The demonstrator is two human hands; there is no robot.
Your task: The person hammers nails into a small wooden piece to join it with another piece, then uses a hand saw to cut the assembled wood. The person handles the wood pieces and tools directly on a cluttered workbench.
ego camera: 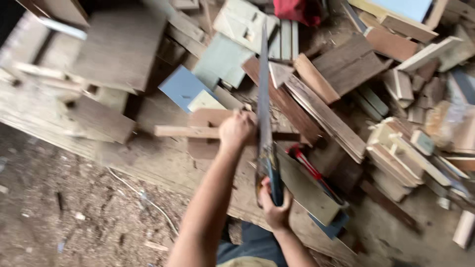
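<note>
Sawdust and chips are lying over the floor (64, 207) at far left, and a thin pale cord (143, 198) is trailing across it. Moving right, a broad rough board (163, 163) is serving as worktop, with stacked planks (99, 64) blurring behind it and a blue panel (180, 86) leaning near the middle. The left hand (236, 131) is closing down over a pale wooden strip (185, 131), pinning it flat across a brown block; the strip is running out leftward from under the fist. Just right of that hand a handsaw (263, 99) is standing on edge, its long blade reaching away from the person and sitting close against the knuckles. The right hand (274, 207) is wrapping fully round the saw's dark handle, nearer the body. Judging by look, the strip is light, stiff and dry, likely to skid or chatter unless pressed hard close to the cut; the saw blade is thin and whippy, best held only by the handle. A red-and-black tool (316, 173) is lying just right of the saw on a slanted board. Offcuts (396, 148) are heaping up further right, and a red cloth (297, 11) is showing at top.
</note>
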